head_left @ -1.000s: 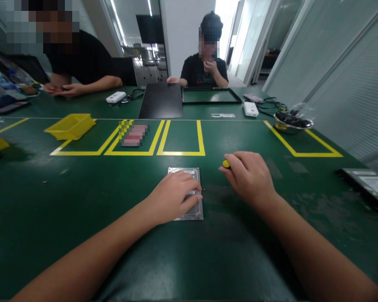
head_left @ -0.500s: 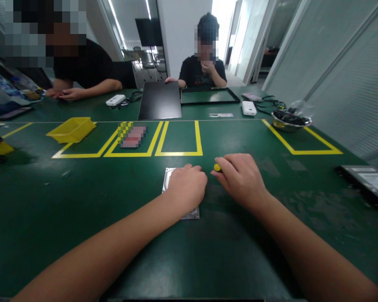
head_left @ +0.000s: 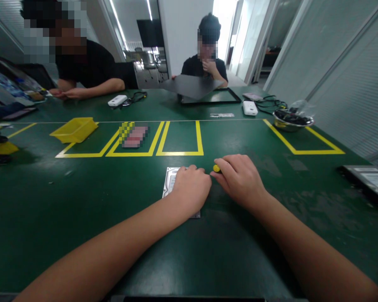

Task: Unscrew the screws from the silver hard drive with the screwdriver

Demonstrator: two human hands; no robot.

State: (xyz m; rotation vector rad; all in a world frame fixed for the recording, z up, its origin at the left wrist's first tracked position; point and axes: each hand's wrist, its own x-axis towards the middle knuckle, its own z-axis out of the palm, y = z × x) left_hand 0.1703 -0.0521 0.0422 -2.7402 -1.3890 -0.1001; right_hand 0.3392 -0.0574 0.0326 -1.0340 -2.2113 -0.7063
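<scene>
A silver hard drive (head_left: 169, 185) lies flat on the green table (head_left: 82, 201) in front of me. My left hand (head_left: 190, 188) rests on top of it with curled fingers, covering its right half. My right hand (head_left: 239, 178) is closed around a small tool with a yellow tip (head_left: 216, 168), which sticks out at the fingers. The yellow tip sits just beside the drive's far right corner, close to my left fingers. The tool's working end is hidden.
Yellow tape boxes (head_left: 180, 138) mark the table beyond the drive. A yellow bin (head_left: 74, 129) stands at the left, a metal bowl (head_left: 292, 121) at the right, another drive (head_left: 370, 180) at the right edge. Two people sit across; one lifts a dark sheet (head_left: 190, 86).
My left hand slid up and right over the drive, and my right hand with the tool moved left to meet it. The person opposite raised the dark sheet off the table.
</scene>
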